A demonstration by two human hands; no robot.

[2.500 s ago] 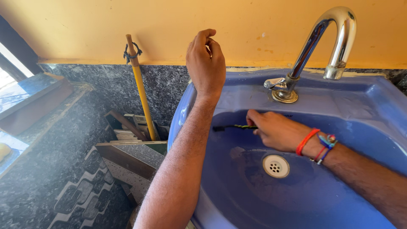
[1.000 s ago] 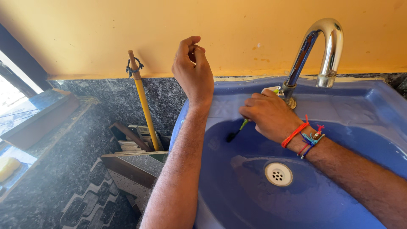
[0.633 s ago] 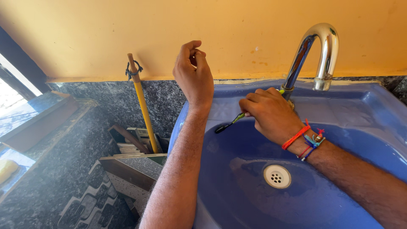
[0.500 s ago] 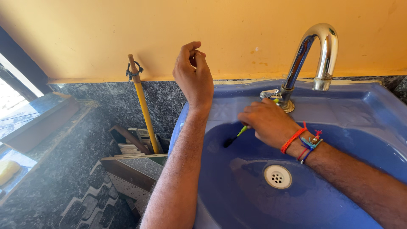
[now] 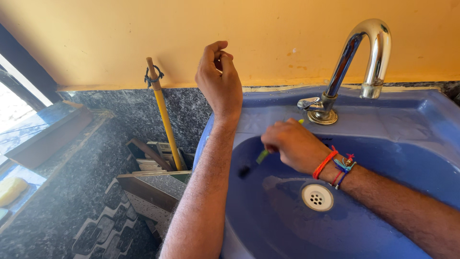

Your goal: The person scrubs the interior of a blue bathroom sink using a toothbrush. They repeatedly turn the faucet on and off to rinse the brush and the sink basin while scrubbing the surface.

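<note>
From the head view, your right hand [image 5: 292, 149] grips a small green-handled brush [image 5: 255, 160]; its long axis slants down-left, dark bristles against the blue ceramic basin [image 5: 412, 144] wall. Your left hand [image 5: 220, 81] hangs raised above the rim, fingers loosely curled, empty.

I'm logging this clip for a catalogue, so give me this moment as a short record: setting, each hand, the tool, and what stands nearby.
setting: blue sink with chrome tap, yellow wall
right hand: holds a green-handled brush against the basin's inner wall
left hand: raised above the sink's left rim, fingers curled, holding nothing visible
nearby: yellow stick leaning in the corner
</note>
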